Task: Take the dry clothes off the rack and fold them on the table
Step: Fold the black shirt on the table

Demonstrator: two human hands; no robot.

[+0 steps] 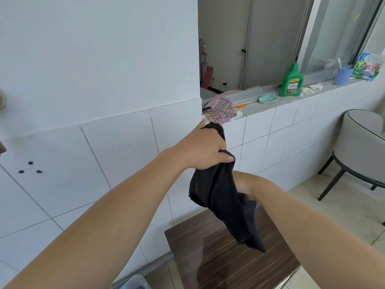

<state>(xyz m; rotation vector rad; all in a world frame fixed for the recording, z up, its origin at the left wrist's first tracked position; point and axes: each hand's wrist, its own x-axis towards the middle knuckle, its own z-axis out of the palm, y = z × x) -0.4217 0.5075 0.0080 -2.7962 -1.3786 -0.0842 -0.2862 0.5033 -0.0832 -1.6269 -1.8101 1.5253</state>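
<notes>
I have the black garment (218, 197) bunched up in the air over the dark wooden worktop (218, 265), my left hand (203, 147) closed tight on its top edge and my right hand (248, 189) lower down, half hidden behind the cloth — those fingers seem to pinch it, though I cannot tell how firmly. So this piece is off the rack — no rack shows here — but nothing lies folded on the worktop yet. A patterned cloth (218, 110) sits on the far tiled ledge (262, 105), perhaps waiting too.
</notes>
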